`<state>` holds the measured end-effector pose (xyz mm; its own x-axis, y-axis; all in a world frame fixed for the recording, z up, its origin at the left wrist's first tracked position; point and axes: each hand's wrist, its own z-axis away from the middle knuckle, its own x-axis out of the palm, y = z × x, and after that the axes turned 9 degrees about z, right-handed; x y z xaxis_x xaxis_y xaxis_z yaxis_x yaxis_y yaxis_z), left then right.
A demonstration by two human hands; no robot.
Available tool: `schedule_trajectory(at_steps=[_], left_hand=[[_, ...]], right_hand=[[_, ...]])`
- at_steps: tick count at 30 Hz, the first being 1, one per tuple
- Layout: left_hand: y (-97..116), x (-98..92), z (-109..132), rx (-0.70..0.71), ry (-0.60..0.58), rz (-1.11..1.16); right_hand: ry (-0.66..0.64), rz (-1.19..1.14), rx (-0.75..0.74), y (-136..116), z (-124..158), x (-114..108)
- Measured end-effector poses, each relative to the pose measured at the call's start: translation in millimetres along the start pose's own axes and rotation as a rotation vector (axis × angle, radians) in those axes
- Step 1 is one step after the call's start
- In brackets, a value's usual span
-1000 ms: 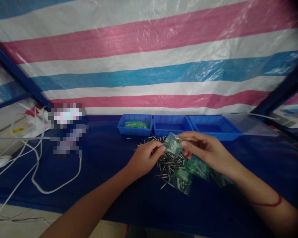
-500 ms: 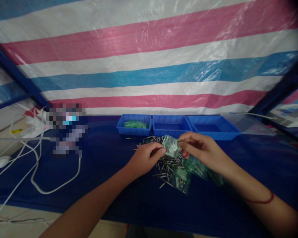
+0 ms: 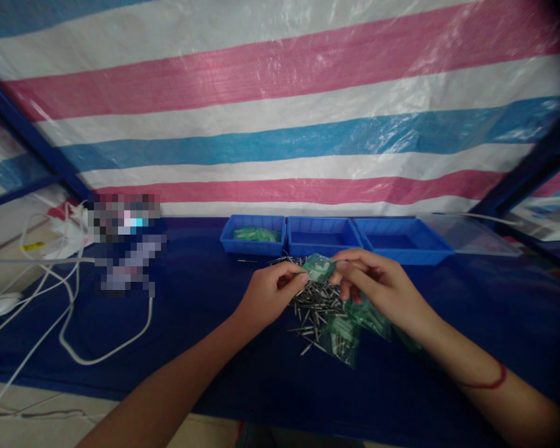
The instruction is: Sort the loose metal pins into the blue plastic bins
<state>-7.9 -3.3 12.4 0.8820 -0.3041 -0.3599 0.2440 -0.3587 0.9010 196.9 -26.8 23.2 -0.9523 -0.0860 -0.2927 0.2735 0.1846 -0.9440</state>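
Between my two hands is a small clear-green plastic bag point(image 3: 318, 268), held up over a heap of thin metal rivets or pins point(image 3: 320, 303). My left hand point(image 3: 273, 291) pinches its left edge between thumb and forefinger. The right edge is gripped by my right hand point(image 3: 376, 283), thumb against fingers. What the bag contains is too small to make out. Below my right hand lie more green bags point(image 3: 368, 316). One filled bag point(image 3: 341, 341) rests at the front of the heap, with metal pieces showing through it.
Three blue bins stand in a row behind the heap: the left bin point(image 3: 253, 249) holds green bags, beside a middle bin point(image 3: 324, 236) and a right bin point(image 3: 404, 242). White cables point(image 3: 81, 359) tangle on the left of the blue table point(image 3: 191, 373). A striped sheet point(image 3: 280, 146) hangs behind.
The bag between my hands has tilted flatter and looks shorter from top to bottom. My left hand has shifted slightly left and up; both hands keep their pinch.
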Motion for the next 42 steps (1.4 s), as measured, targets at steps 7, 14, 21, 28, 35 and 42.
schedule_trajectory(at_steps=[7, 14, 21, 28, 35, 42], left_hand=[[-4.1, -0.9, -0.3, -0.006, -0.023, 0.102], [-6.3, -0.1, -0.9, 0.042, 0.020, 0.153], [-12.9, -27.9, -16.3, 0.097, 0.283, -0.093], [-34.8, -74.4, -36.1, 0.059, 0.459, -0.435], [-33.2, -64.7, -30.2, 0.014, 0.343, -0.847], [-22.9, -52.0, -20.0, 0.185, 0.333, -0.844]], right_hand=[[0.083, 0.040, -0.036, 1.8, -1.4, 0.2], [0.087, 0.164, -0.122, 13.9, 0.4, 4.6], [0.090, 0.101, -0.162, 6.9, 1.9, 0.7], [0.060, 0.306, -0.179, 1.7, 3.3, -7.9], [-0.374, 0.687, -0.239, -4.4, 4.5, -29.5], [-0.445, 0.797, -0.298, 14.9, 4.9, -38.0]])
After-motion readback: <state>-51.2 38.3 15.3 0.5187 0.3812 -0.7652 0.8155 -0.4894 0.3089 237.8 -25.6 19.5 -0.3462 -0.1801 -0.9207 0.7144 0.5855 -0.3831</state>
